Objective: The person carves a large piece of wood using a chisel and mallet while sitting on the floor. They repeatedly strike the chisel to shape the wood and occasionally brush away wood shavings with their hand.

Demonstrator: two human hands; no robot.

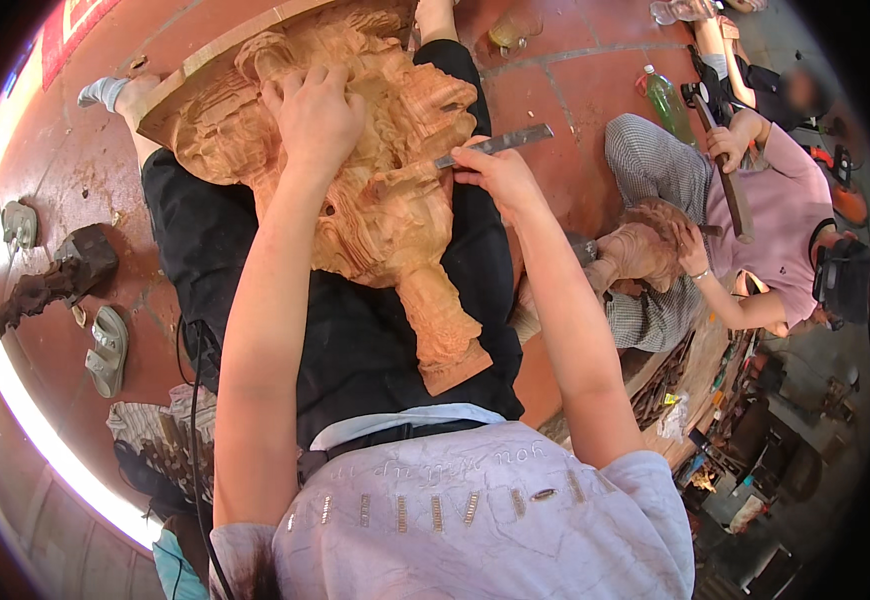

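Across my lap lies a large pale wood carving [355, 210], deeply worked, with a wide curved base at the far left and a narrow stem pointing toward me. My left hand [317, 120] grips its upper part, fingers bent over the carved surface; the fingertips are partly hidden in the relief. In my right hand [500, 178] a flat steel chisel blade [515, 138] is held between thumb and fingers at the carving's right edge. One end of the blade reaches the wood, and the other points out to the right.
To the right sits a co-worker holding a mallet [730, 185] and working on another wooden carving [645, 245]. A green bottle [667, 103] stands behind them. On the left floor lie sandals [107, 350] and a dark wood chunk [60, 275]. Tools and scraps [700, 400] clutter the right side.
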